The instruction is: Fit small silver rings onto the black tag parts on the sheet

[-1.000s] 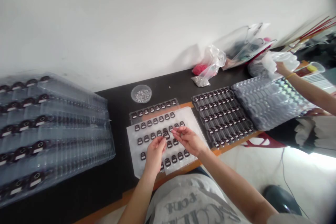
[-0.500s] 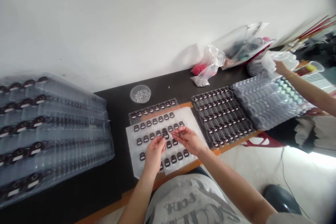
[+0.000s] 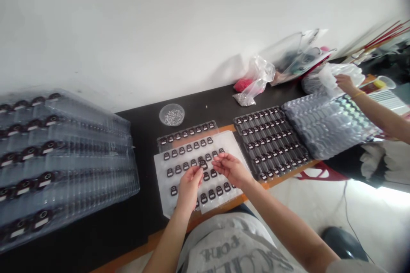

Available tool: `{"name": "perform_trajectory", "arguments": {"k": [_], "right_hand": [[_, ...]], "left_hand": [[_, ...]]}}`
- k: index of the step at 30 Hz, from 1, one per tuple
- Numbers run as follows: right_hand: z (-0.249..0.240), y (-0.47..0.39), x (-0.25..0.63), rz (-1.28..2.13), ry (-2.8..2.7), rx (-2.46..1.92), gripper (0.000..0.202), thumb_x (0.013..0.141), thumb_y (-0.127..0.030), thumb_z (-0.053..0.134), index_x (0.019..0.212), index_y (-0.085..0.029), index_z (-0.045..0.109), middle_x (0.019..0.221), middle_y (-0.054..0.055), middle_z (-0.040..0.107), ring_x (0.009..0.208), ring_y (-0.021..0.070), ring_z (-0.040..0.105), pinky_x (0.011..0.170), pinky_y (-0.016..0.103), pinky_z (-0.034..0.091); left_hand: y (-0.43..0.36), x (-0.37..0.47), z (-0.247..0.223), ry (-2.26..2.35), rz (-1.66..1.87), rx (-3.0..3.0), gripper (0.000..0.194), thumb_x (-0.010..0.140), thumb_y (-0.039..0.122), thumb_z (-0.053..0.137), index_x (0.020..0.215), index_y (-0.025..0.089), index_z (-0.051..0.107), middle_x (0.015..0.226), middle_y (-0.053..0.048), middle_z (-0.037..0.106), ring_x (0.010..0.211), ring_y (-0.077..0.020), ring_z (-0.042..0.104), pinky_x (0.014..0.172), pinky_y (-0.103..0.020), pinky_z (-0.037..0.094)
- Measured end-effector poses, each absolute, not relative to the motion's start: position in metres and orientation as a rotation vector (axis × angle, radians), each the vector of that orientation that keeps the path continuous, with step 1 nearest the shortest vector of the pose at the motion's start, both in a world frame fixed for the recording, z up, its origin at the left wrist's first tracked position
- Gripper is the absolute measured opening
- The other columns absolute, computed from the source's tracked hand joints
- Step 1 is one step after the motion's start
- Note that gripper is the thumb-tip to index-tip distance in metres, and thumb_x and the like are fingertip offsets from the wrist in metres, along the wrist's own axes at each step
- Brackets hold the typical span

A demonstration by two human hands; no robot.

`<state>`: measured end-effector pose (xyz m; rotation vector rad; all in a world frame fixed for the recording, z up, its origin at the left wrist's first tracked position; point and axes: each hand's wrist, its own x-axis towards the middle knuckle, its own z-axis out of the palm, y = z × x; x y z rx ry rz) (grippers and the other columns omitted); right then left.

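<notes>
Thumb and fingers of my left hand [image 3: 189, 184] pinch a small black part [image 3: 203, 163] with a round ring and a pale label, raised above a white sheet [image 3: 184, 185]. To its right, a short way off, my right hand [image 3: 233, 171] has its thumb and index finger brought together. Whatever lies between those fingertips is too small to make out. Rows of similar black parts lie on the sheet, which partly covers a clear tray [image 3: 192, 132] of the same parts. Behind it stands a clear round bowl [image 3: 161, 115] holding tiny silvery metal pieces [image 3: 174, 117].
Tall stacked clear trays [image 3: 99, 153] with black parts stand at left. Another filled tray [image 3: 270, 143] lies right of the sheet, beside stacked clear trays [image 3: 317, 123]. A plastic bag [image 3: 262, 72] with red contents rests near the wall. A co-worker's hand [image 3: 345, 83] grips a white bag [image 3: 328, 77].
My right hand has drawn slightly to the right, away from the black part. My left hand still holds it, almost in the same place. The co-worker's arm has shifted a little.
</notes>
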<state>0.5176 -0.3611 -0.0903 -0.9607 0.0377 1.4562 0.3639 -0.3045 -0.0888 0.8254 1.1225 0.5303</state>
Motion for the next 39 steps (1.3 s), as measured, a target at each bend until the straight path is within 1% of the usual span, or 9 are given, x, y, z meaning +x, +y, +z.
{"name": "perform_trajectory", "arguments": {"k": [3, 7, 13, 17, 24, 30, 32, 35, 39], "right_hand": [[-0.093, -0.361, 0.519, 1.43, 0.026, -0.989, 0.022, 0.069, -0.021, 0.072, 0.085, -0.018, 0.057, 0.088, 0.002, 0.068, 0.08, 0.0131, 0.066, 0.081, 0.03, 0.051], [-0.096, -0.361, 0.519, 1.397, -0.012, -1.027, 0.022, 0.069, -0.022, 0.071, 0.085, -0.018, 0.057, 0.09, 0.003, 0.067, 0.081, 0.0136, 0.066, 0.082, 0.03, 0.05], [-0.102, -0.361, 0.518, 1.403, -0.009, -1.053, 0.022, 0.066, -0.022, 0.074, 0.082, -0.016, 0.059, 0.083, 0.003, 0.068, 0.079, 0.0155, 0.067, 0.08, 0.031, 0.051], [-0.104, -0.36, 0.52, 1.41, 0.022, -1.044, 0.024, 0.064, -0.021, 0.075, 0.082, -0.017, 0.059, 0.082, 0.003, 0.068, 0.076, 0.0149, 0.066, 0.077, 0.031, 0.052], [-0.101, -0.36, 0.522, 1.4, 0.022, -1.044, 0.021, 0.064, -0.017, 0.073, 0.079, -0.016, 0.059, 0.081, 0.002, 0.065, 0.082, 0.0157, 0.066, 0.085, 0.032, 0.049], [-0.107, -0.362, 0.527, 1.42, 0.056, -1.058, 0.024, 0.061, -0.017, 0.074, 0.079, -0.017, 0.058, 0.074, -0.001, 0.063, 0.075, 0.0144, 0.065, 0.076, 0.031, 0.052], [-0.115, -0.362, 0.533, 1.358, 0.051, -1.145, 0.023, 0.06, -0.018, 0.072, 0.077, -0.018, 0.057, 0.073, -0.001, 0.063, 0.072, 0.0137, 0.064, 0.073, 0.03, 0.052], [-0.133, -0.363, 0.549, 1.174, -0.083, -1.43, 0.018, 0.061, -0.022, 0.064, 0.076, -0.019, 0.055, 0.071, 0.0, 0.062, 0.069, 0.0141, 0.063, 0.068, 0.031, 0.051], [-0.16, -0.364, 0.573, 0.993, -0.197, -1.671, 0.014, 0.06, -0.022, 0.054, 0.074, -0.018, 0.055, 0.072, 0.001, 0.063, 0.065, 0.0139, 0.059, 0.062, 0.028, 0.047]], "left_hand": [[-0.304, 0.364, -0.09, 1.135, 0.523, 0.842, 0.031, 0.067, 0.043, 0.066, 0.079, 0.016, 0.059, 0.057, 0.005, 0.047, 0.051, -0.0079, 0.04, 0.05, -0.021, 0.03], [-0.304, 0.363, -0.092, 1.142, 0.516, 0.86, 0.03, 0.068, 0.044, 0.065, 0.078, 0.016, 0.059, 0.057, 0.005, 0.048, 0.051, -0.0084, 0.04, 0.049, -0.022, 0.029], [-0.305, 0.361, -0.094, 1.153, 0.511, 0.851, 0.029, 0.069, 0.043, 0.064, 0.078, 0.016, 0.058, 0.058, 0.005, 0.048, 0.052, -0.0083, 0.039, 0.05, -0.021, 0.029], [-0.306, 0.361, -0.096, 1.148, 0.52, 0.833, 0.028, 0.069, 0.042, 0.065, 0.079, 0.017, 0.058, 0.059, 0.004, 0.048, 0.053, -0.0082, 0.039, 0.05, -0.021, 0.03], [-0.305, 0.362, -0.095, 1.136, 0.518, 0.842, 0.027, 0.071, 0.041, 0.064, 0.08, 0.017, 0.057, 0.059, 0.004, 0.048, 0.053, -0.008, 0.039, 0.05, -0.02, 0.03], [-0.306, 0.363, -0.092, 1.145, 0.507, 0.858, 0.027, 0.07, 0.041, 0.063, 0.08, 0.017, 0.057, 0.059, 0.004, 0.048, 0.052, -0.008, 0.039, 0.049, -0.021, 0.029], [-0.306, 0.364, -0.091, 1.147, 0.495, 0.856, 0.026, 0.07, 0.041, 0.063, 0.079, 0.017, 0.056, 0.058, 0.005, 0.048, 0.052, -0.0081, 0.039, 0.05, -0.021, 0.03], [-0.307, 0.364, -0.091, 1.146, 0.487, 0.845, 0.026, 0.07, 0.041, 0.063, 0.078, 0.017, 0.056, 0.058, 0.005, 0.047, 0.053, -0.0082, 0.04, 0.05, -0.021, 0.03], [-0.308, 0.364, -0.091, 1.139, 0.49, 0.858, 0.025, 0.07, 0.04, 0.063, 0.076, 0.017, 0.057, 0.056, 0.005, 0.045, 0.052, -0.0076, 0.038, 0.049, -0.02, 0.029]]}}
